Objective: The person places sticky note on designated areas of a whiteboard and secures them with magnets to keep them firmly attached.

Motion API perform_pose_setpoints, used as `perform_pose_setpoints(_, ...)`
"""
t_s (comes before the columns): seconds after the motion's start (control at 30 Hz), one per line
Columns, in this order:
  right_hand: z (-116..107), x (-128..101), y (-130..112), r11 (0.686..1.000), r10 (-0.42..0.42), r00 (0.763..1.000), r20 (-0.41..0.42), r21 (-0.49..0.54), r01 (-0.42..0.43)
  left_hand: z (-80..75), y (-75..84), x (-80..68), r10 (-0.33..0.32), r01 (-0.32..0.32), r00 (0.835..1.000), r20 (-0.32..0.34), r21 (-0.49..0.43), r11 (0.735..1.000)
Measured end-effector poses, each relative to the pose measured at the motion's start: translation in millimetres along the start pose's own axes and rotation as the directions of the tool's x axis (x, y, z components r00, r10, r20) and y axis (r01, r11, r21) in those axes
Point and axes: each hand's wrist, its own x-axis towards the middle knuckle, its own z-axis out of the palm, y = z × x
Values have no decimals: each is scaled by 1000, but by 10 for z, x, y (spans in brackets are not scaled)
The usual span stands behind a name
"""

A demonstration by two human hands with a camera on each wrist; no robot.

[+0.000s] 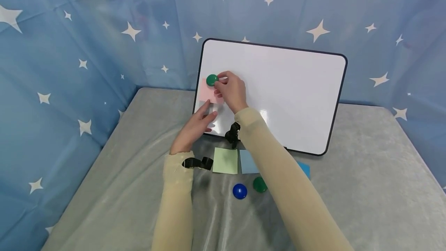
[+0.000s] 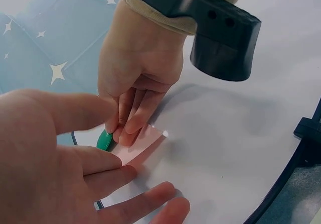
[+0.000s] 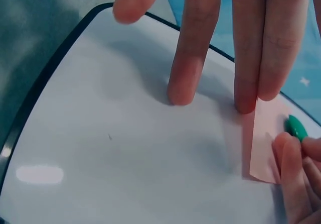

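Observation:
A pink sticky note (image 1: 206, 93) lies against the left side of a whiteboard (image 1: 285, 96). My right hand (image 1: 232, 91) pinches a round green magnet (image 1: 212, 80) between thumb and fingers at the note's upper part. In the right wrist view the magnet (image 3: 297, 127) is seen edge-on over the note (image 3: 266, 143). Below, my left hand (image 1: 195, 125) has its fingers extended, with fingertips by the note's lower edge. The left wrist view shows the left hand (image 2: 65, 158) partly in front of the note (image 2: 143, 146).
On the grey cloth (image 1: 139, 158) before the board lie a pale green note (image 1: 225, 161), a light blue note (image 1: 249, 162) and a brighter blue note (image 1: 304, 169), partly behind the right sleeve. Nearer are a blue magnet (image 1: 239, 191) and another green magnet (image 1: 259, 184). A starry curtain (image 1: 167, 7) hangs behind.

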Motion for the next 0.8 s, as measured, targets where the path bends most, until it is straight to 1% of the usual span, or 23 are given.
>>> perform_pose_setpoints(0.23, -1, 5, 9, 1000, 8, 1000, 0, -21, -8, 6, -9, 9, 3, -3, 1000, -9, 13, 1000)
perform_pose_setpoints(0.43, 12, 9, 15, 999, -13, 1000, 6, -29, 13, 12, -8, -7, 4, -3, 1000, -25, 8, 1000)
perform_pose_setpoints(0.6, 10, 5, 21, 999, -9, 1000, 1, -50, 9, 7, -9, -14, 11, -11, 1000, -9, 14, 1000)
perform_pose_setpoints(0.8, -11, 6, 26, 1000, -3, 1000, 17, -31, 3, 4, -2, 0, 11, -11, 1000, -1, 24, 1000)
